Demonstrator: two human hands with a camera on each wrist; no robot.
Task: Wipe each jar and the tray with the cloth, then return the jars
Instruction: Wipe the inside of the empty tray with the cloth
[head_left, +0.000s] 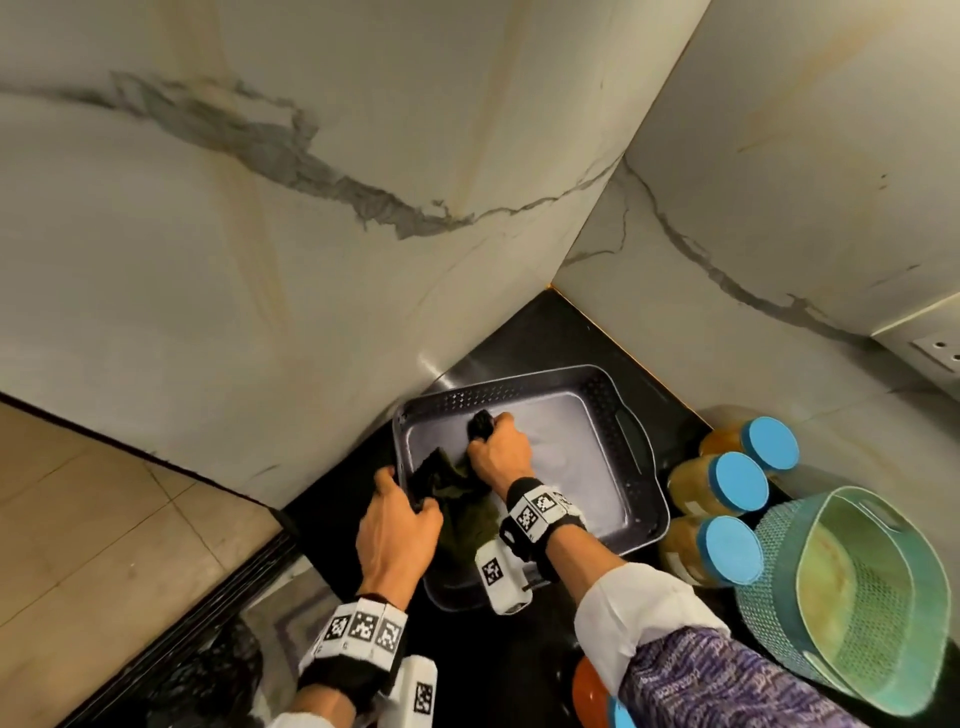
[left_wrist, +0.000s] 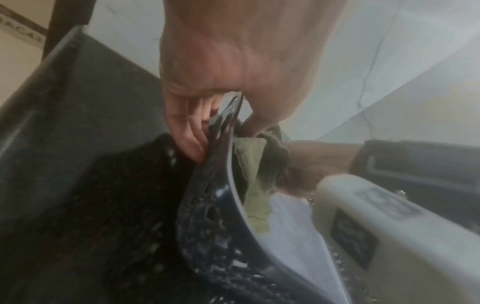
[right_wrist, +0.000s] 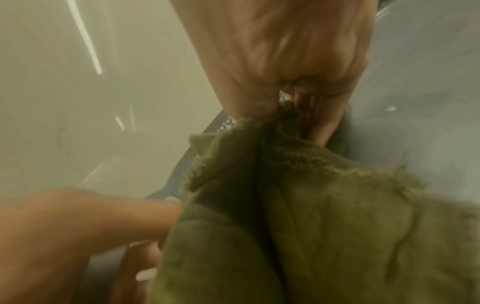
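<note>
A grey perforated tray (head_left: 631, 426) sits on the black counter in the wall corner, with no jars in it. My right hand (head_left: 497, 448) is inside it, fingers curled round a dark green cloth (head_left: 464, 512) that trails back over the tray floor. In the right wrist view the cloth (right_wrist: 324, 222) hangs from that fist (right_wrist: 293, 102). My left hand (head_left: 400, 512) grips the tray's left rim; the left wrist view shows its fingers (left_wrist: 189, 142) outside the rim (left_wrist: 223, 131) and the thumb inside. Three amber jars with blue lids (head_left: 741, 483) lie right of the tray.
A teal mesh basket (head_left: 852, 592) stands at the right, by the jars. Marble walls close in on the left and behind the tray. An orange object (head_left: 589, 691) lies at the front, partly under my right sleeve. A wall socket (head_left: 937, 353) is at the far right.
</note>
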